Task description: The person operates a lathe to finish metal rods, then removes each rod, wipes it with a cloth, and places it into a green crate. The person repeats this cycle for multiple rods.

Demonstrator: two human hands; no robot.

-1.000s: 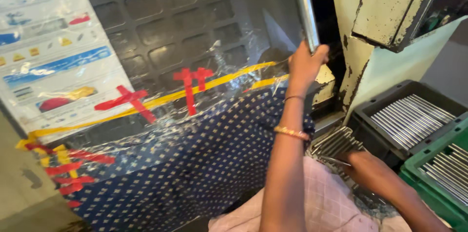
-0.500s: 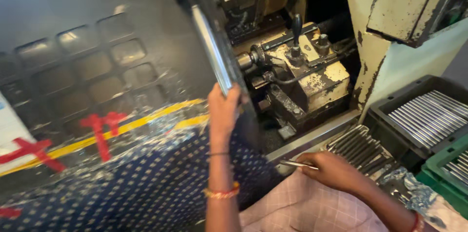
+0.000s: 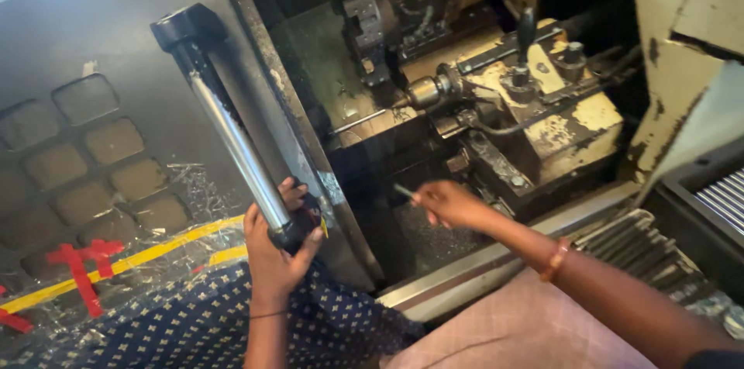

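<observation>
At the bottom of the frame lies dark blue patterned cloth [image 3: 186, 322], with a rack of metal rods [image 3: 643, 249] at lower right. Just above the cloth, the left hand [image 3: 277, 249] is wrapped closed around the lower end of the door's steel handle bar [image 3: 236, 140], left of centre. At centre, the right hand [image 3: 448, 205] pinches a thin metal rod [image 3: 404, 191] between fingertips, reaching into the open machine. Behind it, upper centre, sits the chuck [image 3: 425, 91] and the worn tool block [image 3: 558, 105].
</observation>
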